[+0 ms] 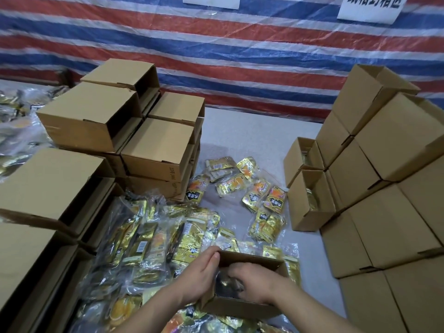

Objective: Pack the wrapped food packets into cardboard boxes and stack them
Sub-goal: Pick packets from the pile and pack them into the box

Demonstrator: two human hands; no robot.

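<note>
An open cardboard box (pixel 242 307) sits low in the middle of the head view, among gold-wrapped food packets (pixel 153 239) spread over the grey table. My left hand (pixel 204 272) presses flat against the box's left wall and steadies it. My right hand (pixel 254 277) reaches down inside the box, fingers curled on a dark packet (pixel 224 283) lying in it. More loose packets (pixel 262 195) lie further back in the middle.
Stacks of closed cardboard boxes stand at the left (pixel 96 121) and the right (pixel 394 188). Two open boxes (pixel 310 195) with packets inside sit beside the right stack. A striped tarpaulin (pixel 240 56) hangs behind. More packets pile at the far left (pixel 16 131).
</note>
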